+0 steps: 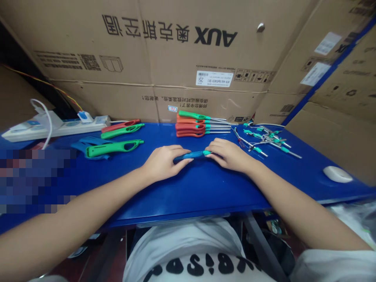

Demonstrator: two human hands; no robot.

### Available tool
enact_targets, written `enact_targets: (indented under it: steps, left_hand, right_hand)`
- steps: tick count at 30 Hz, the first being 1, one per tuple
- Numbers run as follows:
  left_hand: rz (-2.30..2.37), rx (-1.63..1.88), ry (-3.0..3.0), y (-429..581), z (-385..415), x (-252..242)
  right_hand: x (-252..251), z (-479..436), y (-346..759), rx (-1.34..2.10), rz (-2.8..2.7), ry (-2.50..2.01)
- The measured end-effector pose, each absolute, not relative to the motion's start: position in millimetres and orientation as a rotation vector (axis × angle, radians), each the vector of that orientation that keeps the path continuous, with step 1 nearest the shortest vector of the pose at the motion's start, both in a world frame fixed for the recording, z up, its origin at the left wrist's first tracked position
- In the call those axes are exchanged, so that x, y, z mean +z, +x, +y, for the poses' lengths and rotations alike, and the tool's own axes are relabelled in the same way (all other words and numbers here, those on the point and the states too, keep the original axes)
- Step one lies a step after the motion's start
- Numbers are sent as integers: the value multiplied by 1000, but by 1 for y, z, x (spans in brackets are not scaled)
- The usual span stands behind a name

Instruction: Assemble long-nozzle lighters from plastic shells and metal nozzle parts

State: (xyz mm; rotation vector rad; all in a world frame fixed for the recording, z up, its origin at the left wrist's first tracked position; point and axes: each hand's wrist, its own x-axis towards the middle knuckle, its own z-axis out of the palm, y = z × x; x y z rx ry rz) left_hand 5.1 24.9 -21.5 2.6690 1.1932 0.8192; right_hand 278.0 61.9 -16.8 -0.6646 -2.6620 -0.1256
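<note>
My left hand (164, 162) is closed around a blue lighter handle (192, 155), which lies level just above the table. At its right end sits a teal collar (207, 152), pinched by the fingers of my right hand (229, 155). The rest of that nozzle is hidden behind my right hand. Beyond my hands is a stack of red, orange and green long-neck lighters (190, 130) with metal nozzles pointing right. Loose metal nozzles with teal collars (274, 141) lie scattered to the right. Left of my hands rest green handles (113, 148), a red handle (120, 126) and blue handles (95, 141).
A white power strip (73, 127) with plugs and cables lies at the back left. Large cardboard (164, 58) walls the back of the blue table (194, 196). A white computer mouse (337, 174) sits at the right. Part of the left side is pixelated.
</note>
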Motion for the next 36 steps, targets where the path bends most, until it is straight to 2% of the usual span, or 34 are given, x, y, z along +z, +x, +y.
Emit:
enact_targets:
  steps: [5,11,23,36]
  left_hand:
    - [1041,890,2559,6,23,-19]
    - [1098,835,2450,8,21,-18]
    - [1137,1039,2720,18,-2,-25]
    - [1207,962,2883,18,-6,-24]
  right_hand:
    - [-21,55,275,-411,-2638,-547]
    - [-26,54,275,-497,-2589,-483]
    - [-14,48,279,-316,-2595,-495]
    - [-18,45,274,-270,-2586,-499]
